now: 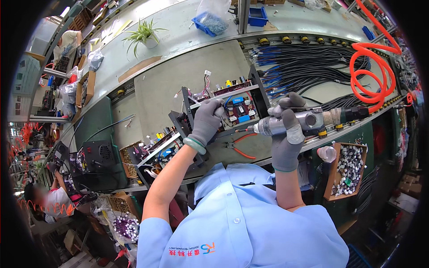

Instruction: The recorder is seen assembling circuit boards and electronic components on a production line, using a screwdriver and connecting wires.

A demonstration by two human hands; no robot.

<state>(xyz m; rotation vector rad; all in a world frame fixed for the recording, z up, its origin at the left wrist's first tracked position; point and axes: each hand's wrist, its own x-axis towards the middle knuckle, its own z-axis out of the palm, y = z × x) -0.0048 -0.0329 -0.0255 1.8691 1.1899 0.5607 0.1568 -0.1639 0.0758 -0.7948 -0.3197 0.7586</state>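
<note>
A black metal chassis (262,105) with circuit boards (239,110) inside lies on the workbench in front of me. My left hand (208,118), in a grey glove, rests over the chassis's left part with its fingers curled closed; whatever they pinch is hidden. In my right hand (288,134), also gloved, is a silver air screwdriver (272,126), held level with its bit pointing left beside the chassis's near edge. Orange-handled pliers (243,147) lie on the bench below the bit. A second board assembly (163,143) sits left of my left wrist.
Black cables (308,67) are spread along the right of the bench. An orange coiled air hose (357,76) runs to the screwdriver. A box of white connectors (346,172) stands at the right. Far off are a potted plant (149,40) and blue bin (258,16). Another person (56,201) sits at left.
</note>
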